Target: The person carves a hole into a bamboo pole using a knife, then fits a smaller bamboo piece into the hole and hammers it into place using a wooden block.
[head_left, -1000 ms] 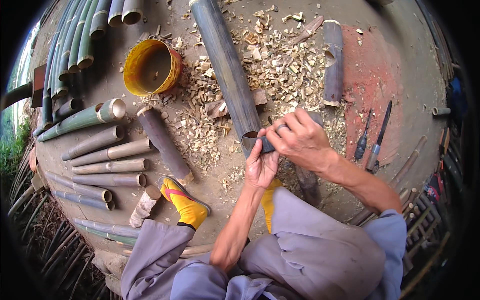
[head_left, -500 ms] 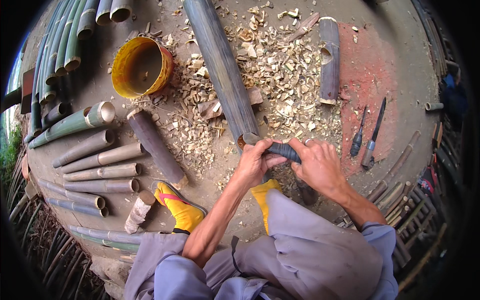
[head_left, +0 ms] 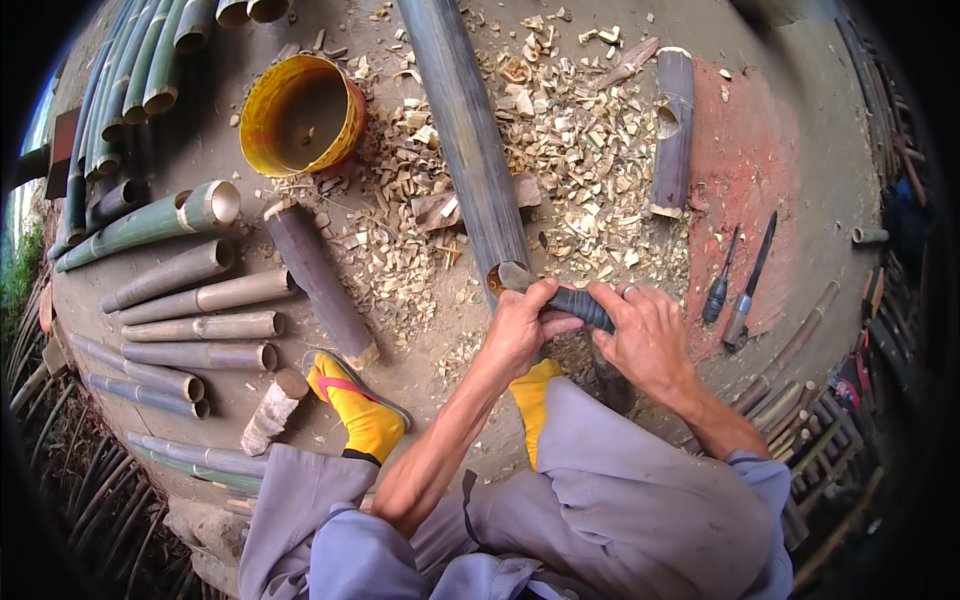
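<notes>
My right hand (head_left: 645, 335) is closed around the end of a knife's black, wrapped handle (head_left: 582, 306). My left hand (head_left: 517, 328) pinches the knife where handle and blade meet. The short, grey blade (head_left: 516, 276) is at the open near end of a thick, dark bamboo pole (head_left: 465, 130); whether its edge is inside the rim, I cannot tell. The pole slants away from me and lies over a flat piece of wood (head_left: 437, 210). Below my hands, my foot in a yellow sock (head_left: 532, 400) is close to the pole's end.
Pale wood chips (head_left: 590, 130) cover the ground around the pole. A yellow bucket (head_left: 303, 115) stands at the left, beyond cut bamboo pieces (head_left: 205, 327). To the right lie a notched bamboo section (head_left: 673, 150), a thin dark-handled tool (head_left: 716, 295) and a long blade (head_left: 760, 260).
The view has shifted a little, so the scene sits slightly right and lower. More of the handle shows between my hands. Both hands keep hold at the pole's end.
</notes>
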The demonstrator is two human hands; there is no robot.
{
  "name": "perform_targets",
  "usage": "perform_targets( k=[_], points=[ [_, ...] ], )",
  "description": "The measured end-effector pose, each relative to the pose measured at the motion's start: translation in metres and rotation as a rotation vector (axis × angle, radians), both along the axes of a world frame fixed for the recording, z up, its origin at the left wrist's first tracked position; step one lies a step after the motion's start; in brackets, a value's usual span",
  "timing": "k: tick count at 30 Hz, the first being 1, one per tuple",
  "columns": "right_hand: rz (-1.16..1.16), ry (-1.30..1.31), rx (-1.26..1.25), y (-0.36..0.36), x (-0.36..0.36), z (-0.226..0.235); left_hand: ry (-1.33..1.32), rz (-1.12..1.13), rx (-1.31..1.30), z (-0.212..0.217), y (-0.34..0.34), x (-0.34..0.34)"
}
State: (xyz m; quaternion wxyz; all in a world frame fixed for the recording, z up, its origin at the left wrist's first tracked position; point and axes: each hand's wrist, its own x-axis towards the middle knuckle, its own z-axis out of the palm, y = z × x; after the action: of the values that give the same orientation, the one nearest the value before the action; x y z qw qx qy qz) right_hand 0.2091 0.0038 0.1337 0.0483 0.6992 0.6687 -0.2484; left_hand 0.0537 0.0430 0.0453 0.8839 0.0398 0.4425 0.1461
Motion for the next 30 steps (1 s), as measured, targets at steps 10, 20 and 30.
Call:
perform_targets(
  k=[10, 20, 30],
  points=[
    [0.287, -0.185, 0.291, 0.002, -0.001, -0.008, -0.344, 0.384, -0.132, -0.017, -0.034, -0.001],
    [0.552, -0.282, 0.261, 0.047, -0.012, 0.002, -0.389, 0.558, -0.123, -0.006, -0.025, 0.003],
    [0.666, -0.111, -0.141, 0.069, -0.005, -0.004, -0.657, 0.573, -0.287, -0.008, -0.042, 0.002]
  ],
)
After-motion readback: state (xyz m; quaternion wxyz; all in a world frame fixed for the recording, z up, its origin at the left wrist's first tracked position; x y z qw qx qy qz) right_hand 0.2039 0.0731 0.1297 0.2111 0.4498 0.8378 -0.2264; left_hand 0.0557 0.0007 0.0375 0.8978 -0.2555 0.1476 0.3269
